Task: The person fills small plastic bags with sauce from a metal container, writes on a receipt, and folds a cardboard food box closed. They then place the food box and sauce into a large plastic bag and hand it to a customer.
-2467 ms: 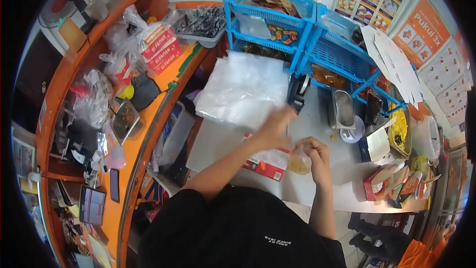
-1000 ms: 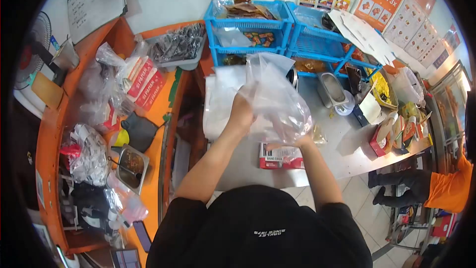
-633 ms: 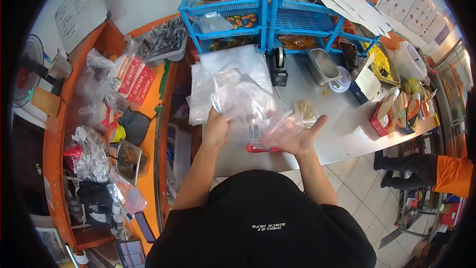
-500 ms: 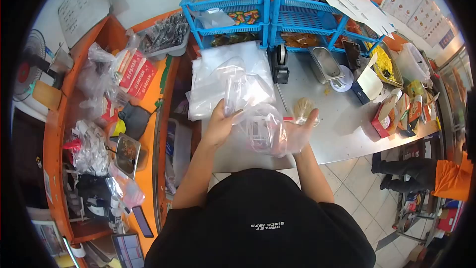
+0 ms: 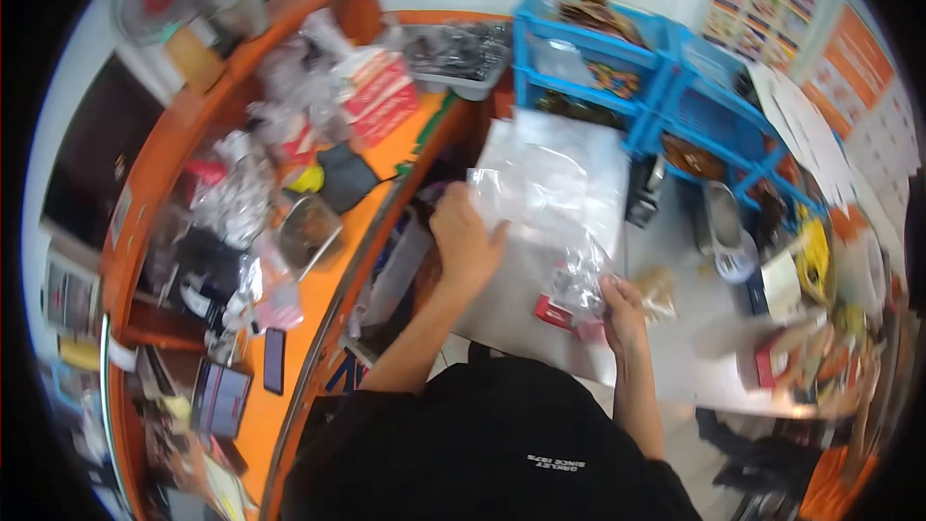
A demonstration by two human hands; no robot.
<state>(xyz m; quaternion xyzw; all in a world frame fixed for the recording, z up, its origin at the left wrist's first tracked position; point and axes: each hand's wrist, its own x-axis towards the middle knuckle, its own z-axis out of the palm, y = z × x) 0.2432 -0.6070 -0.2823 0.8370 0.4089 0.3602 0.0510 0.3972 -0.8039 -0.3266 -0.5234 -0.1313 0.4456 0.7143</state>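
Since the last earlier frame, the right hand [image 5: 625, 314] has gone from spread fingers to a closed grip, and the clear plastic bag [image 5: 540, 222] now stretches slantwise between both hands. The head view has also swung, so the blue racks [image 5: 590, 68] sit farther right in it.

The left hand [image 5: 466, 241] grasps the bag's upper left end, thumb toward the bag; its other fingertips are hard to make out. The right hand pinches the bag's lower right end between thumb and bent fingers.

The bag hangs over the counter [image 5: 694, 357], in front of the stack of clear bags [image 5: 598, 150]. Its outline melts into that stack, so its exact edges cannot be told. Beneath its lower part, a red box [image 5: 553, 312] is mostly hidden.

Just beside the right hand, 1 small bag with yellowish contents [image 5: 659, 294] rests on the counter; blur hides what it holds. Beyond it stand the tape dispenser [image 5: 646, 191] and 1 metal container [image 5: 721, 217], both smeared. At lower right, 1 person in orange [image 5: 839, 482] is cut off and blurred.
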